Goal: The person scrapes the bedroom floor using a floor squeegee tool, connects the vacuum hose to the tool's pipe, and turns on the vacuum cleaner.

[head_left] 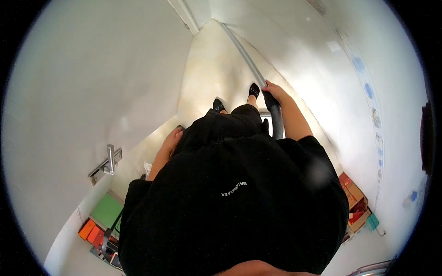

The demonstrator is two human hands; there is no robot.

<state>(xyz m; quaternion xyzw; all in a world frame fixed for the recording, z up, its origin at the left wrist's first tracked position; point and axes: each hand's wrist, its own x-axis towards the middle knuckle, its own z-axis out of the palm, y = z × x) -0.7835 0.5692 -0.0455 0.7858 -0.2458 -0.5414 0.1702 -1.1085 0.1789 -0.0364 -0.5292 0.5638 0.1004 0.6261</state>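
Apparently mid-hold: right hand (275, 90) closed round the dark handle (270, 97) of a grey tube (246, 58) — far end down by the corner. Left hand (174, 139) hung beside the black clothing (216, 131); its grip couldn't be told. Steering the tube, I judged, called for a firm right grip.

hose (277, 123) — partly behind shirt (230, 211) | dark item (181, 127) by left hand (173, 139) — too small to tell

Loose black top with small white lettering, black bottoms, black patterned shoes
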